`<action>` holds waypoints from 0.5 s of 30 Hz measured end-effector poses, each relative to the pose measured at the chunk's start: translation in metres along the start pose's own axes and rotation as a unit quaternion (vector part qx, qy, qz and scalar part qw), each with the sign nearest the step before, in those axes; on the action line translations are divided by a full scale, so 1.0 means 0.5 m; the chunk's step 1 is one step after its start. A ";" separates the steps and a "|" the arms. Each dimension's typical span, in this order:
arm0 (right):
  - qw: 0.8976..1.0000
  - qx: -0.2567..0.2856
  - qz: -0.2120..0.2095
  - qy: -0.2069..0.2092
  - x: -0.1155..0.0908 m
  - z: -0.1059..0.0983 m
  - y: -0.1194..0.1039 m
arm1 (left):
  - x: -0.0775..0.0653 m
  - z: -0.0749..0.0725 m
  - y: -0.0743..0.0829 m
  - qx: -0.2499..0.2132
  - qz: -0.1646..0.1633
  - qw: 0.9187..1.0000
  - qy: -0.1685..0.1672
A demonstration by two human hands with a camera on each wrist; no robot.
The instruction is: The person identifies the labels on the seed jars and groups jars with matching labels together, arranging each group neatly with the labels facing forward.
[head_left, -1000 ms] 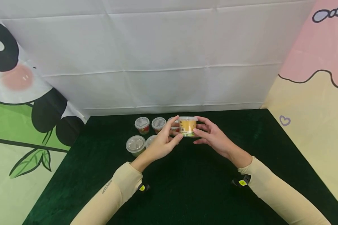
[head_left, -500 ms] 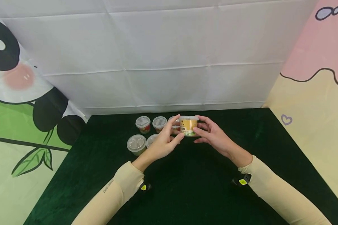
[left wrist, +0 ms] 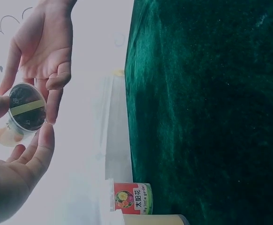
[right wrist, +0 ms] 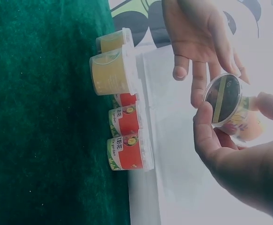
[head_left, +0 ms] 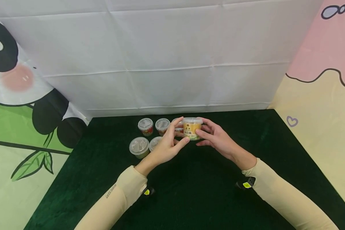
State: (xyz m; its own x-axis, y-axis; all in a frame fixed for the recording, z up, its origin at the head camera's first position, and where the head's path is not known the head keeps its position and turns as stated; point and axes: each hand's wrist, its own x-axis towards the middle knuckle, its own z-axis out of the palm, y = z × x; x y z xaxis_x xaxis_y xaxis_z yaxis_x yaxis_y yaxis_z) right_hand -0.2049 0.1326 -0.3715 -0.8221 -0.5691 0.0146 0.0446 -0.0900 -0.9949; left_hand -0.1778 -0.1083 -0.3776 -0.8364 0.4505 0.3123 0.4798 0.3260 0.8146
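Observation:
Both hands hold a small clear plastic cup (head_left: 192,129) with a lid and a yellow label up over the dark green table. My left hand (head_left: 167,143) pinches its left side between thumb and fingers. From the right, my right hand (head_left: 218,140) grips it, thumb across the label. The dark round bottom of the cup (left wrist: 29,108), crossed by a pale strip, shows in the left wrist view. In the right wrist view that bottom (right wrist: 224,99) sits between the fingertips of both hands.
Left of the held cup stand red-labelled lidded cups (head_left: 145,127) in a back row, one partly behind my left hand. Two pale-yellow lidded cups (head_left: 139,147) stand before them, one partly covered by that hand. A white cloth wall (head_left: 172,57) rises behind the table (head_left: 195,198).
The held cup has turned slightly, so more of its label's print and flower picture faces the head camera. Both hands stay around it in nearly the same place.

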 end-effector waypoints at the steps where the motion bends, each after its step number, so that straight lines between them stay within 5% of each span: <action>1: 1.000 0.000 -0.001 0.000 0.000 0.001 0.000 | -0.001 -0.001 0.000 0.000 -0.001 1.000 0.001; 15: 0.999 0.039 0.009 0.011 -0.001 0.008 0.007 | -0.003 -0.001 -0.004 0.028 0.030 0.999 0.017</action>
State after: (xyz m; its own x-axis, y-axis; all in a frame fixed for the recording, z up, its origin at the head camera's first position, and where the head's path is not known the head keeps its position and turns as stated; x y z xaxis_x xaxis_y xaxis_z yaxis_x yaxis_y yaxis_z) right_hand -0.2020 0.1291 -0.3747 -0.8336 -0.5524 -0.0062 0.1023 -0.1434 -0.9844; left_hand -0.1777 -0.1099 -0.3796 -0.8136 0.4421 0.3776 0.5432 0.3463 0.7649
